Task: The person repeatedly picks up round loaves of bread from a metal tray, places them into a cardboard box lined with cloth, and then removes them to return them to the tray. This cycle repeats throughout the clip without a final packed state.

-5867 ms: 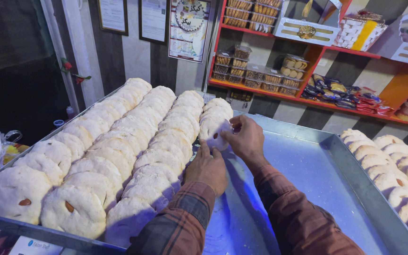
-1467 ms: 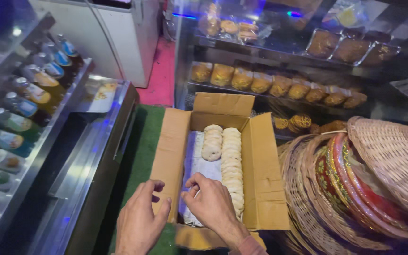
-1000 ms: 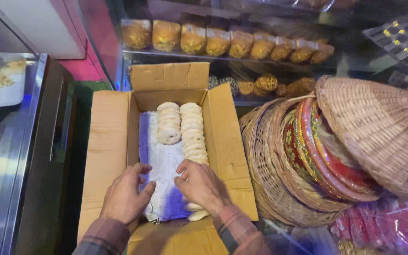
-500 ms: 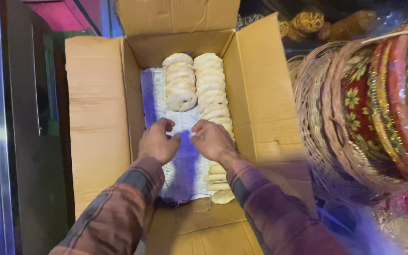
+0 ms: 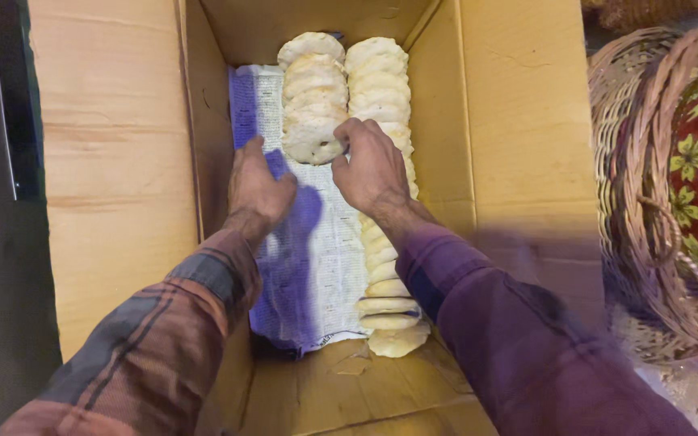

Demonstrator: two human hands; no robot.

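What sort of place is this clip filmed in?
Probably a bakery or sweet shop packing area: a cardboard box lined with newspaper holds rows of round baked biscuits, and wicker baskets are stacked beside it.

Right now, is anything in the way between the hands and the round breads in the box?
Nothing visible is. The right hand already touches the nearest flat round bread of the shorter left row, its fingers on the edge. The left hand lies flat on the printed paper lining just beside that row, inside the cardboard box.
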